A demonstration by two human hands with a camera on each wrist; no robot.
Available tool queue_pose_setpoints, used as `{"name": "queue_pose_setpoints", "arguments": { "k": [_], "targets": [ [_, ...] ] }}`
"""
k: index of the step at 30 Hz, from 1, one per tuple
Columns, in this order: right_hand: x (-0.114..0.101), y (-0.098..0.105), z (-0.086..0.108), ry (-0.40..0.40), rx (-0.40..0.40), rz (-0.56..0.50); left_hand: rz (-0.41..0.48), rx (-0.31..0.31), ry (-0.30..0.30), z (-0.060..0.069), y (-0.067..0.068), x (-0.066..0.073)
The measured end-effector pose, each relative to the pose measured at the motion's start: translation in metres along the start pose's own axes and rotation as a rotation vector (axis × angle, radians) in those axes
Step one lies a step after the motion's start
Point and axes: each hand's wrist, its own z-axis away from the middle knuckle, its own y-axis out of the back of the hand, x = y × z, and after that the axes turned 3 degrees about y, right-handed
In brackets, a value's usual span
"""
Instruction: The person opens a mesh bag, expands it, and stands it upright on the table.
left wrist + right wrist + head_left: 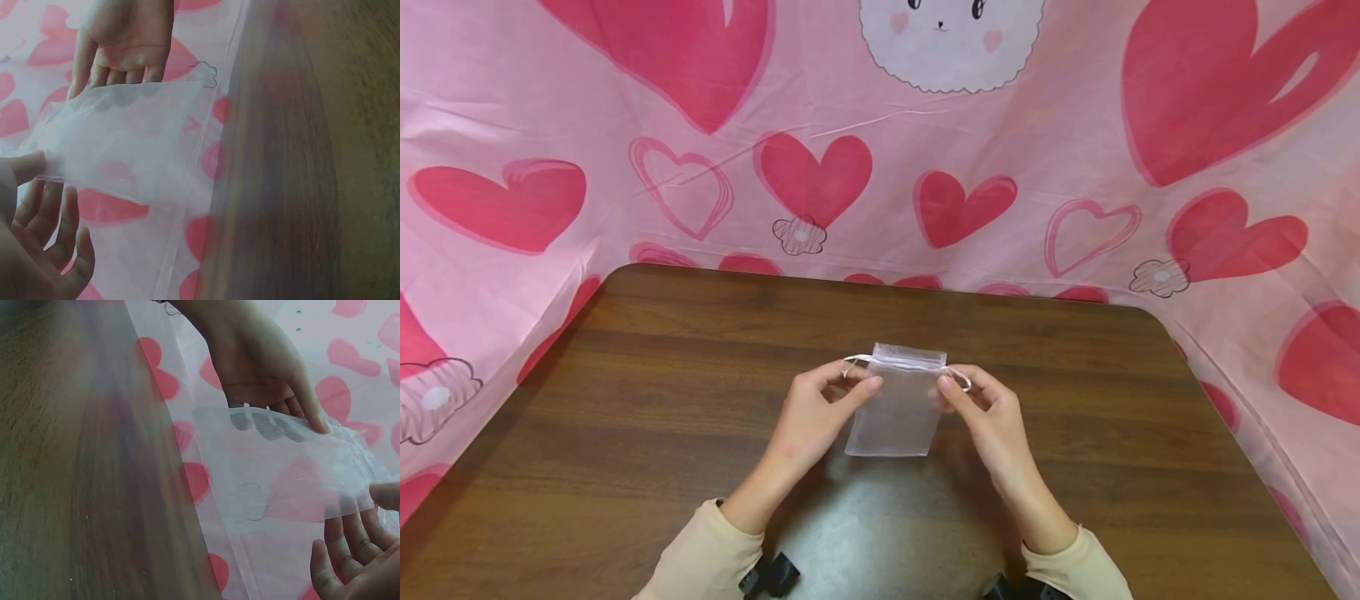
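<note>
A sheer white drawstring pouch is held up above the table, its gathered top away from me and its flat bottom edge toward me. My left hand pinches its left upper edge between thumb and fingers. On the opposite edge my right hand pinches the same way. White cord loops stick out at both sides of the neck, beside the fingers. In the left wrist view the pouch spans between both hands, and fingers show through the fabric. The right wrist view shows the pouch flat and see-through, with no contents visible.
A dark brown wooden table with rounded far corners lies beneath the hands. Pink cloth printed with hearts hangs behind it and along both sides. Black wrist devices sit at the cream sleeves.
</note>
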Motion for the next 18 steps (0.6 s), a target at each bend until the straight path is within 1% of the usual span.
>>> {"name": "queue_pose_setpoints", "arguments": {
  "k": [5,9,12,14,18],
  "targets": [
    [0.0032,-0.0019,0.0017,-0.004,-0.090,0.028,0.085,0.041,-0.015,-0.0008,0.0018,-0.0007],
    [0.0059,-0.0028,0.0028,0.004,-0.131,0.038,0.109,0.066,-0.021,-0.0006,0.0028,0.0000],
    [0.0063,-0.0032,0.0037,0.004,-0.138,0.048,0.111,0.066,-0.017,-0.0008,0.0030,-0.0001],
    [0.0060,-0.0034,0.0037,0.005,-0.130,0.052,0.110,0.051,-0.017,-0.0010,0.0030,0.0000],
    [0.0053,-0.0032,0.0024,0.019,-0.074,0.047,0.091,-0.002,-0.023,-0.0013,0.0025,0.0000]
  ]
}}
